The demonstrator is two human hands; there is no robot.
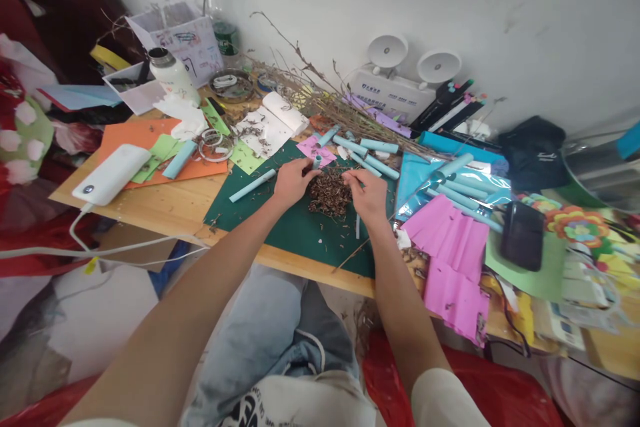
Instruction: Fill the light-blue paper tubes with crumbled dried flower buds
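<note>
My left hand [293,181] is closed around a short light-blue paper tube [317,161], whose open end points up. Just right of it lies a heap of dry brown plant bits [330,193] on the dark green mat [300,233]. At the heap's right edge my right hand [367,195] pinches with thumb and fingertips together; whatever is between them is too small to make out. Another light-blue paper tube [253,185] rests on the mat left of my left hand. Several more blue tubes [380,146] lie beyond the heap near a pink paper piece [323,152].
Dry twigs [345,117] stretch across the back before a white router [393,93]. At right are a blue plastic packet [413,177] with tubes, pink crepe paper [445,233] and a black case [523,237]. A white power bank [111,173] with its cable and a white bottle [173,77] stand left.
</note>
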